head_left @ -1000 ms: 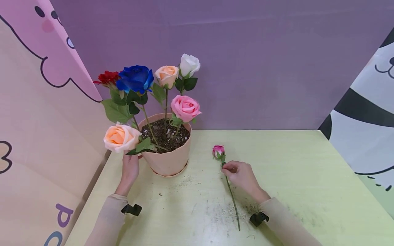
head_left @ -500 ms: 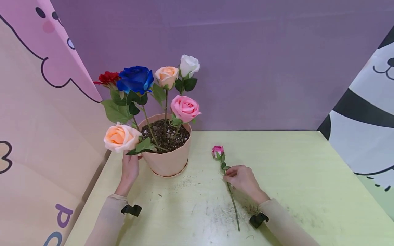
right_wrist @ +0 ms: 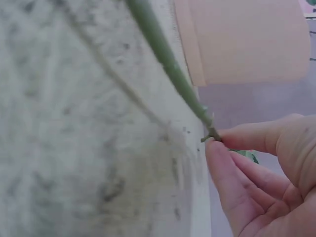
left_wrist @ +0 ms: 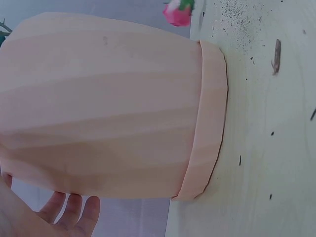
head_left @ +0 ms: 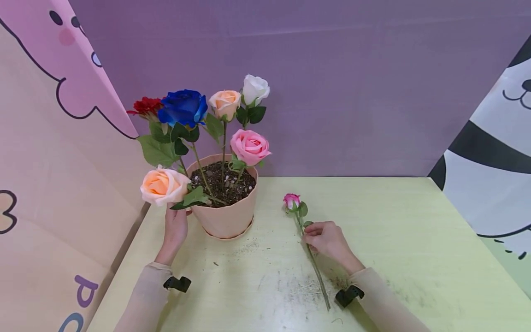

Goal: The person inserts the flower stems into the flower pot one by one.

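Observation:
My right hand [head_left: 328,240] pinches the stem of a small pink-and-white rose [head_left: 292,201] between thumb and fingertips, just under its leaves. The rose slants over the table, bloom away from me, stem end towards me. In the right wrist view, the green stem [right_wrist: 170,69] runs up from the pinch, its shadow beside it. At the left, my left hand [head_left: 176,228] rests against the side of a pink flowerpot [head_left: 226,219], below a peach rose [head_left: 163,186]. The left wrist view has the fingers [left_wrist: 71,207] extended along the pot's side; the thumb is mostly hidden.
Several roses stand in the pot's soil [head_left: 215,177], among them a blue rose [head_left: 183,107], a white rose [head_left: 255,88] and a pink rose [head_left: 250,147]. Dark soil crumbs [head_left: 304,290] lie scattered on the table [head_left: 394,221]. A purple backdrop [head_left: 352,101] rises behind.
My right hand has shifted its pinch slightly down the stem. The rose has turned, its bloom moving a little left and its stem end right. My left hand stays at the pot.

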Demonstrator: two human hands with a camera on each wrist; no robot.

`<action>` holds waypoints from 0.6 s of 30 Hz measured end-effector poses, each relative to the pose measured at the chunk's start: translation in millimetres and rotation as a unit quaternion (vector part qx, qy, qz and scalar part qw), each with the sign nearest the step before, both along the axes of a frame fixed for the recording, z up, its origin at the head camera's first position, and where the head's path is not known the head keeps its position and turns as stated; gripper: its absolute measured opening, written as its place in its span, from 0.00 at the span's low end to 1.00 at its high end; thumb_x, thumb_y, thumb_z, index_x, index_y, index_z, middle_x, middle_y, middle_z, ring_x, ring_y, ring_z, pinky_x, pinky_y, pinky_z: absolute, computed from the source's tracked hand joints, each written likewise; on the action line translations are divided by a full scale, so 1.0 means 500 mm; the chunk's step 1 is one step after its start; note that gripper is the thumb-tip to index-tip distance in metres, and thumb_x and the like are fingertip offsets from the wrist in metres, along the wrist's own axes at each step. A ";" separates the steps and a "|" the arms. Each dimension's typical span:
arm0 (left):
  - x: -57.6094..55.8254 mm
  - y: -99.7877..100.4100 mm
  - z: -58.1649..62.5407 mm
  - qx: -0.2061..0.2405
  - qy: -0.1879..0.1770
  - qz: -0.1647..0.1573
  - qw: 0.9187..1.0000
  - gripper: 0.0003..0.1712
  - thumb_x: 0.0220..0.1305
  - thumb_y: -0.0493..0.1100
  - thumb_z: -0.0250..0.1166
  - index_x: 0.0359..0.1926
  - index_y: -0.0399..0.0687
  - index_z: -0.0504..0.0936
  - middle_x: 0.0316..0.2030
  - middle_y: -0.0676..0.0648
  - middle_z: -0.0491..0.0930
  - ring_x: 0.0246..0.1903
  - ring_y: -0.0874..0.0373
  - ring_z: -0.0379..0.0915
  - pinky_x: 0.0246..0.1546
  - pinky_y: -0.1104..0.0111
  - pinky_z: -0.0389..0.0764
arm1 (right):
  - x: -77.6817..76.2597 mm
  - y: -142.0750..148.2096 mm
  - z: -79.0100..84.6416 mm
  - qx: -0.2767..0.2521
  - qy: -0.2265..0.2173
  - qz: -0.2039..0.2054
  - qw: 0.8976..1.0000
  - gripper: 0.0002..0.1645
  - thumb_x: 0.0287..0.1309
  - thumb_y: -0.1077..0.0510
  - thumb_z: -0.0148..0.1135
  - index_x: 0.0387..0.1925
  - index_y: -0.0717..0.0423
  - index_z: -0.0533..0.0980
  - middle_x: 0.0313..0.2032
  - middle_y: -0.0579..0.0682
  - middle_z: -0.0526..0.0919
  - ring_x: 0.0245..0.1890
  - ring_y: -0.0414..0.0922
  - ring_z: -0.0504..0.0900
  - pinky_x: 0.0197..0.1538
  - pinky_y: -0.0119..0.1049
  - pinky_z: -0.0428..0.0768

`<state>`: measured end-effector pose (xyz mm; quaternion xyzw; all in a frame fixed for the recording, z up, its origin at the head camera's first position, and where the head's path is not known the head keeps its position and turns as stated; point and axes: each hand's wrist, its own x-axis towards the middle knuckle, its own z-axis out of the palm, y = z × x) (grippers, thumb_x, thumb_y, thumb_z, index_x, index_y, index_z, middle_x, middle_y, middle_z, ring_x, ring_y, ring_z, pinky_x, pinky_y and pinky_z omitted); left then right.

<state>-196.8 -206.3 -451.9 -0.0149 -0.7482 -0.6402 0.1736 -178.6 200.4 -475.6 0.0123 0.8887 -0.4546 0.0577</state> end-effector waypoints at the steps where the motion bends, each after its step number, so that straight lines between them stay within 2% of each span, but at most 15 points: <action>1: 0.000 0.000 0.000 0.000 0.000 0.000 1.000 0.33 0.89 0.52 0.39 0.86 0.51 0.49 0.79 0.43 0.61 0.59 0.72 0.67 0.55 0.70 0.78 | -0.002 0.002 0.002 -0.008 0.001 -0.001 1.000 0.13 0.65 0.61 0.72 0.48 0.64 0.87 0.39 0.56 0.92 0.27 0.43 0.89 0.34 0.38 0.88; 5: -0.002 0.001 0.000 -0.003 -0.002 0.003 1.000 0.33 0.88 0.51 0.40 0.86 0.51 0.49 0.80 0.43 0.61 0.58 0.73 0.68 0.54 0.72 0.78 | -0.008 0.010 0.018 -0.049 0.013 0.004 0.999 0.15 0.68 0.61 0.70 0.51 0.66 0.86 0.44 0.61 0.92 0.33 0.46 0.92 0.40 0.42 0.91; 11: -0.002 0.002 0.002 -0.004 -0.006 0.004 1.000 0.33 0.88 0.52 0.40 0.86 0.51 0.51 0.79 0.43 0.62 0.61 0.67 0.68 0.53 0.75 0.77 | -0.015 0.020 0.046 -0.114 0.027 0.004 0.993 0.20 0.70 0.59 0.68 0.57 0.69 0.83 0.47 0.61 0.91 0.42 0.47 0.92 0.46 0.45 0.91; 18: 0.000 0.002 0.001 -0.007 -0.013 0.005 1.000 0.33 0.88 0.52 0.40 0.86 0.51 0.50 0.79 0.43 0.62 0.59 0.69 0.68 0.55 0.70 0.78 | -0.026 0.024 0.080 -0.186 0.042 0.013 0.981 0.25 0.70 0.60 0.68 0.63 0.71 0.78 0.51 0.62 0.88 0.46 0.46 0.92 0.48 0.40 0.90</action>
